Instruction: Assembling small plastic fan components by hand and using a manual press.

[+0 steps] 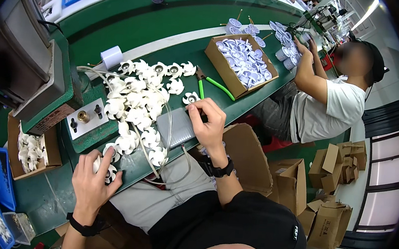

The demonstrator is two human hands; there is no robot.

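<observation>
My left hand (89, 181) is at the front edge of the green bench, its fingers curled round a white fan wheel (110, 173). Beside it spreads a heap of white fan wheels (137, 97), some showing dark round centres. My right hand (208, 125) is closed, its fingertips together at the far right corner of a grey translucent plastic box (176, 128). Whatever those fingertips may hold is hidden. Just beyond them lies a single fan wheel (191, 98). Clear flexible tubing (167, 121) loops over the heap and the box.
Green-handled cutters (218, 87) lie past my right hand. A green press (53, 96) with a metal plate (87, 118) stands left. Cardboard boxes hold fan wheels (31, 151) and pale plastic parts (243, 64). A co-worker (331, 99) sits at the right. Blue trays (4, 178) stand lower left.
</observation>
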